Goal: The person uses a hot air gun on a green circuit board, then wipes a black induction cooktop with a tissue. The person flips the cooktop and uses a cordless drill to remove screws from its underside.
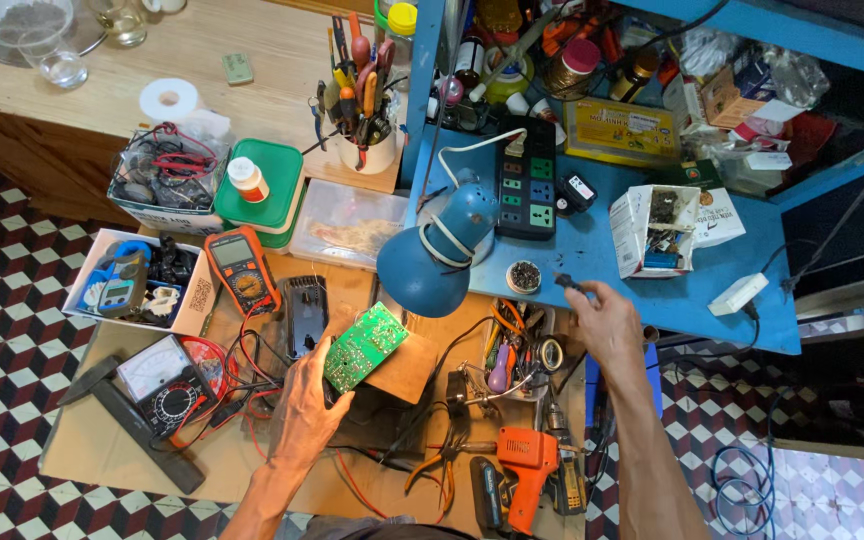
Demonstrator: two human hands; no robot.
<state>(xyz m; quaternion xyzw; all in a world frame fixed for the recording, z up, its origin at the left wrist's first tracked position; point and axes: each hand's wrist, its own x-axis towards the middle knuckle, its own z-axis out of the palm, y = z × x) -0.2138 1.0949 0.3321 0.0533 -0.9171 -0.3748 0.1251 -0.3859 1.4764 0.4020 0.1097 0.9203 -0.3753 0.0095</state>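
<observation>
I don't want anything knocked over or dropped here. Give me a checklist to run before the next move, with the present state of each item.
1. Left hand has a grip on the green circuit board: ok, fingers curl round its lower left edge.
2. Right hand has hold of the small dark part: cannot tell, it sits at the fingertips but is too small to judge.
3. Blue desk lamp clear of the board: not ok, its shade hangs right above and beside it.
4. Small round tin clear of the right hand: ok, apart but near.
5. Red and black leads clear of the left hand: not ok, they trail right beside it.
</observation>
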